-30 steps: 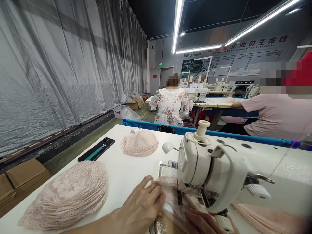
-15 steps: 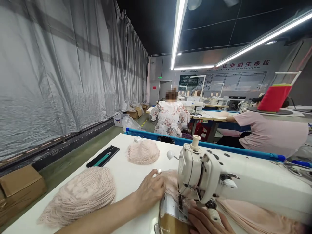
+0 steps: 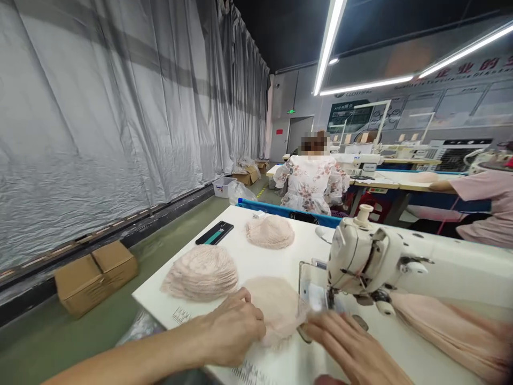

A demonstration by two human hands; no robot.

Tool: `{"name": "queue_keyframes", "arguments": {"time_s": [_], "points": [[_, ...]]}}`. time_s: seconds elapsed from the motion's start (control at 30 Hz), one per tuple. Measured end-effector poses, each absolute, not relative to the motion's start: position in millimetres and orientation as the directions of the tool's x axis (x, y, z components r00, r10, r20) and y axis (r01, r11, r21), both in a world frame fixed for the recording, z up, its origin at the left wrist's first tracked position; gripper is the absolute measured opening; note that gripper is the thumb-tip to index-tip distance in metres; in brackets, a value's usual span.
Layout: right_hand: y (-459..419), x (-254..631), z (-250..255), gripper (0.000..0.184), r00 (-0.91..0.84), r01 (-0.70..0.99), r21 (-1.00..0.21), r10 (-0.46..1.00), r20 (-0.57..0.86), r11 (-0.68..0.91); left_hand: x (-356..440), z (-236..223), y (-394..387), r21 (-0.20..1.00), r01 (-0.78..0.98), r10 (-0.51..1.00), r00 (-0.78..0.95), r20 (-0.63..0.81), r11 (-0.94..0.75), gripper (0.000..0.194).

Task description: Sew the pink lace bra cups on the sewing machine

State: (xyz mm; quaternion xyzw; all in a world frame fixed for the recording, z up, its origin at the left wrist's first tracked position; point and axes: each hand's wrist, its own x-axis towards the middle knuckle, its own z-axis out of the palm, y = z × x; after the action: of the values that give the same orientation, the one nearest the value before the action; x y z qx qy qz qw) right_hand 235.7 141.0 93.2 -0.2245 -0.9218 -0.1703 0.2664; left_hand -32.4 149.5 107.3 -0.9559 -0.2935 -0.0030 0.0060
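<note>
My left hand (image 3: 232, 329) rests with curled fingers on a pale pink lace piece (image 3: 276, 305) lying on the white table (image 3: 256, 262), left of the needle of a white sewing machine (image 3: 372, 262). My right hand (image 3: 352, 347) lies with fingers stretched flat on the table, touching the piece's right edge just in front of the machine's metal plate (image 3: 310, 291). A stack of pink lace pieces (image 3: 200, 272) sits just beyond my left hand.
A second pink stack (image 3: 270, 231) and a black phone (image 3: 215, 233) lie farther back on the table. Pink fabric (image 3: 452, 331) trails right of the machine. Cardboard boxes (image 3: 94, 272) stand on the green floor at left. Other people sit at benches behind.
The lace piece has come out from under the machine's needle toward me. Both hands have drawn back with it, and my view has swung left and lower.
</note>
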Motion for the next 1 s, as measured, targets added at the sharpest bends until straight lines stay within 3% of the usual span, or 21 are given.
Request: {"name": "queue_keyframes", "arguments": {"time_s": [0.07, 0.13, 0.2, 0.3, 0.37, 0.43, 0.57, 0.67, 0.8, 1.0], "points": [[132, 221, 101, 0.059, -0.752, 0.539, 0.031, 0.464, 0.468, 0.842, -40, 123, 135, 0.231, 0.541, 0.543, 0.837, -0.058, -0.809, 0.013], [122, 207, 104, 0.074, -0.759, 0.559, -0.257, 0.612, 0.224, 0.788, -48, 131, 126, 0.521, 0.496, 0.496, 0.855, -0.152, -0.695, 0.013], [111, 194, 105, 0.063, -0.739, 0.601, -0.509, 0.671, -0.059, 0.617, -57, 130, 117, 0.771, 0.423, 0.446, 0.872, -0.203, -0.476, 0.010], [90, 184, 104, 0.014, -0.671, 0.634, -0.725, 0.659, -0.341, 0.271, -69, 113, 95, 0.969, 0.242, 0.431, 0.880, -0.198, -0.049, 0.028], [75, 184, 100, 0.024, -0.666, 0.579, -0.815, 0.585, -0.463, 0.014, -69, 90, 73, 0.970, 0.127, 0.434, 0.877, -0.207, 0.205, 0.050], [58, 189, 93, 0.027, -0.673, 0.520, -0.826, 0.491, -0.553, -0.218, -62, 63, 48, 0.942, 0.076, 0.451, 0.864, -0.226, 0.327, 0.064], [28, 205, 78, 0.034, -0.685, 0.444, -0.768, 0.377, -0.623, -0.462, -33, 17, 5, 0.889, 0.072, 0.499, 0.806, -0.319, 0.452, 0.050], [11, 219, 69, 0.035, -0.699, 0.406, -0.749, 0.350, -0.624, -0.524, -15, 6, -7, 0.834, 0.022, 0.504, 0.788, -0.354, 0.552, 0.040], [-5, 233, 57, 0.038, -0.682, 0.379, -0.751, 0.385, -0.622, -0.541, -8, 8, -5, 0.724, 0.063, 0.408, 0.791, -0.455, 0.686, 0.043], [-24, 223, 17, 0.050, -0.664, 0.265, -0.774, 0.473, -0.579, -0.575, -9, 5, -1, 0.716, 0.129, 0.436, 0.714, -0.547, 0.686, 0.044]]}}
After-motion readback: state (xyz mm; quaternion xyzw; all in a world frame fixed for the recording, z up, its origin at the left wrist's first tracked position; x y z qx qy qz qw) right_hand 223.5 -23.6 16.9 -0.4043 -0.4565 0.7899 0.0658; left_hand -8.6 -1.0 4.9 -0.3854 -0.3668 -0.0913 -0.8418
